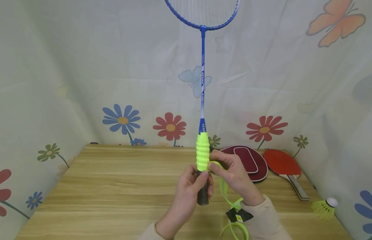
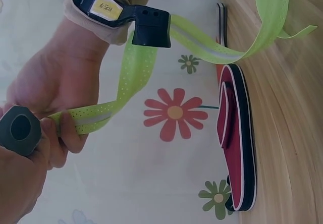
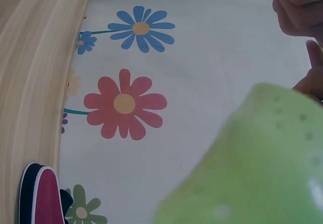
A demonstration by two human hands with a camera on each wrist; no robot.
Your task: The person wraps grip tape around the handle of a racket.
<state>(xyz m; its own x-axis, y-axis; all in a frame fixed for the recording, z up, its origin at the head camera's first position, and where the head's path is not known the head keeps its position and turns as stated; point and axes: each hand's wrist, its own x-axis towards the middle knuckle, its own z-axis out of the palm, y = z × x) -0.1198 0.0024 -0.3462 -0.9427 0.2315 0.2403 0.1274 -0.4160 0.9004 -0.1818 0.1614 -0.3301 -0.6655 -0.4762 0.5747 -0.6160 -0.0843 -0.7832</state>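
Note:
A blue badminton racket (image 1: 202, 46) stands upright, its head at the top of the head view. Neon yellow-green grip tape (image 1: 202, 151) winds in ridged turns round the upper handle, while the lower handle (image 1: 202, 198) shows black. My left hand (image 1: 187, 188) grips that black part, thumb on its front just under the wrapping. To the right, my right hand (image 1: 233, 173) pinches the tape between thumb and fingers beside the lowest turn. The loose tape (image 2: 133, 72) hangs past the right wrist in the left wrist view. Close and blurred, the tape (image 3: 257, 168) covers much of the right wrist view.
A dark red paddle case (image 1: 262, 166) lies at the back right of the wooden table (image 1: 129, 190). Beside it are a red table tennis paddle (image 1: 281, 161) and a yellow shuttlecock (image 1: 323, 208). Flower-printed cloth (image 1: 123, 83) hangs behind. A black device (image 1: 238, 215) sits on the right wrist.

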